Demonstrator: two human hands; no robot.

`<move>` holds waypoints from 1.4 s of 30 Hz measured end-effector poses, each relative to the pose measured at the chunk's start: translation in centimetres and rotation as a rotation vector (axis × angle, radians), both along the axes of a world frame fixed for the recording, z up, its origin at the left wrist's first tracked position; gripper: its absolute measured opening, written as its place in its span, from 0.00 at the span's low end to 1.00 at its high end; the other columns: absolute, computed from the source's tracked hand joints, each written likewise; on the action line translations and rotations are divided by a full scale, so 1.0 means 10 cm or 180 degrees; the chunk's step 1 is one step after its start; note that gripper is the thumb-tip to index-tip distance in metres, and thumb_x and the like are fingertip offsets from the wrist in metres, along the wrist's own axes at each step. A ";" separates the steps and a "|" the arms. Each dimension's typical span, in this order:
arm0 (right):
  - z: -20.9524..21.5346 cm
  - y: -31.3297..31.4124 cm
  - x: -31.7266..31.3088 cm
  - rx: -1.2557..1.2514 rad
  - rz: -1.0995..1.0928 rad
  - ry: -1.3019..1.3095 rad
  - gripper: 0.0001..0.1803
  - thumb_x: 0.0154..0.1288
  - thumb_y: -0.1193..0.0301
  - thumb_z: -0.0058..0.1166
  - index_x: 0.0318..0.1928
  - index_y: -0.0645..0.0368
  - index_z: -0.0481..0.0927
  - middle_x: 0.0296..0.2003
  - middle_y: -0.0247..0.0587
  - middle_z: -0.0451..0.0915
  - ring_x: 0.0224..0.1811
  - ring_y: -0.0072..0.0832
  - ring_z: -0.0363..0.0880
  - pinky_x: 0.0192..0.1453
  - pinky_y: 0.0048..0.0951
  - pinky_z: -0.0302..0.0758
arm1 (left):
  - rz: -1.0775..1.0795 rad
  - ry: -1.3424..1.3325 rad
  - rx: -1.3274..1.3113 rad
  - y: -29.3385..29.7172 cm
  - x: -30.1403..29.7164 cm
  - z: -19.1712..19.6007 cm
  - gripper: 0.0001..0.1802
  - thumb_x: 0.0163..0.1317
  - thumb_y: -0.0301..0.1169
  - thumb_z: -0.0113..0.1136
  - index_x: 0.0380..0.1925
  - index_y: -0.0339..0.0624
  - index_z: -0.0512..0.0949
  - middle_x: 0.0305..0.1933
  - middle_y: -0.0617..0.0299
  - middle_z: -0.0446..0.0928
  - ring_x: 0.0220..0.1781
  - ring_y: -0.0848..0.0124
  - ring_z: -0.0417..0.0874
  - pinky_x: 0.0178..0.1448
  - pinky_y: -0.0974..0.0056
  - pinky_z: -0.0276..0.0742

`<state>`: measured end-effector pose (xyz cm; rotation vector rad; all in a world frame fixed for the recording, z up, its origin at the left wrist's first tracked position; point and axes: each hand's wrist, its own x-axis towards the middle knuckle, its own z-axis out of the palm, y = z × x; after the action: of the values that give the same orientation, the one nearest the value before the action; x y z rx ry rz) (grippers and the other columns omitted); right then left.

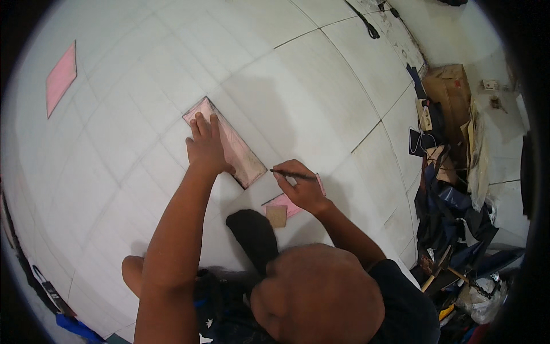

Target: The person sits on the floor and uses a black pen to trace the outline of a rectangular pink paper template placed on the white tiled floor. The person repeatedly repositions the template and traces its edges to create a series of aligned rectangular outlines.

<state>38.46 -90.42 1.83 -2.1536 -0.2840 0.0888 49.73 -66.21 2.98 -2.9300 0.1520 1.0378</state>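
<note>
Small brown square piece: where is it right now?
Head view, centre: the small brown square piece lies on the white sheet, just below the right hand, beside the black sock.

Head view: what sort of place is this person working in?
Probably a small craft or leather workshop: a large white sheet marked with ruled lines, a pink template being traced with a pen, and scrap material heaped alongside.

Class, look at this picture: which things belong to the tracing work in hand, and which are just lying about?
In use: left hand, pink template, right hand, pen, white sheet.
Lying about: spare pink piece, brown square, pile of scraps.
</note>
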 end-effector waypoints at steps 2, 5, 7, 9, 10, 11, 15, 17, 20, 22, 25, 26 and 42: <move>-0.08 0.16 -0.15 0.0179 -0.0311 0.0650 0.11 0.73 0.69 0.59 0.49 0.62 0.85 0.44 0.46 0.87 0.45 0.42 0.87 0.49 0.38 0.81 | -0.0015 -0.0042 0.0039 0.02 -0.01 0.01 0.86 0.33 0.61 0.87 0.83 0.41 0.39 0.86 0.35 0.38 0.87 0.42 0.45 0.78 0.43 0.68; -0.17 0.40 -0.34 0.0375 -0.0384 0.0923 0.12 0.72 0.68 0.60 0.48 0.63 0.86 0.45 0.50 0.88 0.44 0.44 0.88 0.50 0.39 0.82 | -0.0010 -0.0068 -0.0005 0.02 -0.02 -0.02 0.86 0.33 0.61 0.87 0.83 0.41 0.39 0.86 0.35 0.38 0.87 0.41 0.45 0.78 0.44 0.68; -0.21 0.51 -0.38 0.0344 -0.0254 0.0606 0.13 0.72 0.67 0.61 0.47 0.63 0.87 0.45 0.51 0.88 0.45 0.46 0.88 0.49 0.40 0.82 | 0.0024 -0.0038 -0.0064 0.01 -0.01 -0.01 0.86 0.33 0.61 0.87 0.83 0.40 0.39 0.86 0.34 0.38 0.87 0.41 0.45 0.78 0.44 0.68; -0.28 0.55 -0.41 0.0252 -0.0258 0.0661 0.13 0.72 0.66 0.60 0.47 0.63 0.87 0.43 0.51 0.88 0.45 0.47 0.88 0.49 0.40 0.82 | 0.0001 -0.0002 -0.0014 0.00 0.00 -0.01 0.86 0.33 0.61 0.87 0.83 0.40 0.38 0.86 0.34 0.37 0.87 0.41 0.45 0.78 0.44 0.68; -0.31 0.56 -0.42 0.0206 -0.0263 0.0688 0.13 0.72 0.66 0.60 0.47 0.62 0.87 0.43 0.51 0.88 0.45 0.48 0.88 0.49 0.40 0.82 | -0.0013 0.0015 0.0011 0.00 0.00 0.00 0.86 0.33 0.61 0.87 0.83 0.40 0.38 0.86 0.34 0.37 0.87 0.41 0.45 0.78 0.44 0.68; -0.31 0.56 -0.41 0.0188 -0.0250 0.0721 0.13 0.72 0.66 0.60 0.47 0.62 0.87 0.42 0.51 0.88 0.45 0.48 0.87 0.49 0.41 0.82 | -0.0008 0.0007 0.0008 0.01 0.00 -0.01 0.86 0.33 0.61 0.87 0.83 0.40 0.38 0.86 0.34 0.37 0.87 0.41 0.45 0.78 0.44 0.68; -0.28 0.56 -0.38 0.0125 -0.0273 0.0780 0.13 0.71 0.66 0.60 0.47 0.62 0.87 0.42 0.51 0.88 0.44 0.48 0.87 0.49 0.42 0.81 | -0.0003 -0.0005 0.0006 0.01 0.00 -0.01 0.87 0.32 0.61 0.88 0.83 0.40 0.38 0.86 0.34 0.37 0.87 0.41 0.45 0.78 0.44 0.67; -0.29 0.56 -0.39 0.0166 -0.0282 0.0675 0.13 0.71 0.66 0.60 0.47 0.62 0.86 0.43 0.51 0.88 0.44 0.48 0.87 0.48 0.43 0.81 | 0.0002 0.0003 -0.0005 -0.01 0.00 -0.01 0.87 0.32 0.61 0.88 0.83 0.40 0.38 0.86 0.34 0.37 0.87 0.41 0.45 0.78 0.43 0.67; -0.35 0.52 -0.40 0.0161 -0.0330 0.0487 0.13 0.72 0.67 0.60 0.48 0.62 0.86 0.43 0.51 0.87 0.43 0.48 0.87 0.47 0.43 0.81 | 0.0008 0.0017 -0.0029 -0.01 0.01 0.00 0.87 0.33 0.61 0.88 0.83 0.40 0.38 0.86 0.34 0.37 0.87 0.41 0.45 0.79 0.43 0.67; -0.36 0.42 -0.34 -0.0062 -0.0487 0.0518 0.12 0.72 0.67 0.59 0.48 0.63 0.85 0.42 0.52 0.87 0.42 0.48 0.87 0.47 0.43 0.82 | -0.0001 0.0022 -0.0022 -0.01 0.01 0.01 0.87 0.33 0.60 0.88 0.83 0.40 0.38 0.86 0.34 0.36 0.87 0.41 0.44 0.79 0.43 0.66; -0.25 0.30 -0.18 -0.0091 -0.0865 0.0713 0.12 0.74 0.67 0.59 0.49 0.63 0.85 0.40 0.52 0.87 0.41 0.48 0.87 0.47 0.42 0.82 | 0.0012 0.0030 0.0014 0.00 0.00 -0.01 0.87 0.33 0.59 0.88 0.83 0.39 0.38 0.86 0.34 0.36 0.87 0.41 0.44 0.79 0.43 0.66; -0.25 0.28 -0.16 -0.0109 -0.0911 0.0740 0.12 0.74 0.67 0.58 0.48 0.63 0.85 0.40 0.52 0.87 0.41 0.47 0.87 0.46 0.42 0.82 | 0.0018 0.0028 -0.0010 0.00 0.00 -0.01 0.87 0.32 0.59 0.88 0.83 0.39 0.38 0.86 0.34 0.36 0.87 0.41 0.44 0.79 0.43 0.66; -0.20 0.71 -0.50 -0.0622 0.0176 -0.0364 0.16 0.64 0.69 0.66 0.52 0.53 0.85 0.46 0.41 0.85 0.46 0.43 0.86 0.47 0.40 0.83 | 0.0079 -0.0225 -0.0228 0.03 -0.02 -0.06 0.85 0.30 0.53 0.91 0.82 0.40 0.42 0.85 0.34 0.41 0.86 0.41 0.48 0.76 0.44 0.71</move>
<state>33.49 -83.34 -0.12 -2.3491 -0.4163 0.0256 49.51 -65.89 2.37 -3.0355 0.1542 0.9495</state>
